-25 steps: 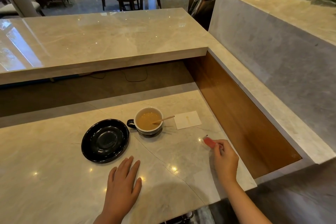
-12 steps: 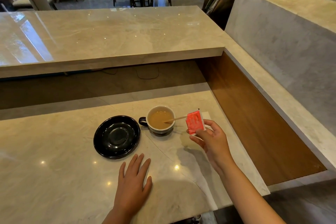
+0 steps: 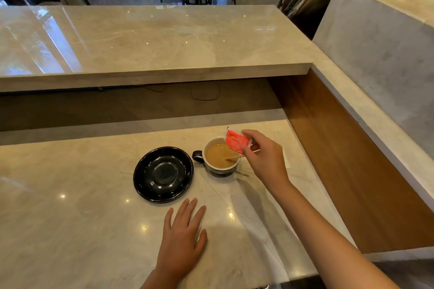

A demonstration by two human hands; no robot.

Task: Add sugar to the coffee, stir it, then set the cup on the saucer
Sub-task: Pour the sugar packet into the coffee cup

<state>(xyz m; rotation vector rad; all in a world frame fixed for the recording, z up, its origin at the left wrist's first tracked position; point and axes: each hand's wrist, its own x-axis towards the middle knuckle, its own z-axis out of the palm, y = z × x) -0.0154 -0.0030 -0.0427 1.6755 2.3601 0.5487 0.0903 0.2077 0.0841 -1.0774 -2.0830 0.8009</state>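
A dark cup (image 3: 219, 156) with a white inside holds light brown coffee on the marble counter. A wooden stir stick (image 3: 233, 157) leans in it. My right hand (image 3: 264, 155) pinches a red sugar packet (image 3: 236, 141) tilted over the cup's right rim. An empty black saucer (image 3: 163, 173) sits just left of the cup, handle side. My left hand (image 3: 182, 239) lies flat on the counter, fingers spread, in front of the saucer.
A raised marble bar top (image 3: 152, 40) runs across the back, with a wooden recess wall (image 3: 340, 159) on the right. A white napkin (image 3: 287, 159) lies mostly hidden under my right hand. Chairs stand beyond the bar.
My right hand lifted the red packet from the counter's right side and carried it left over the cup. The left hand stayed flat.
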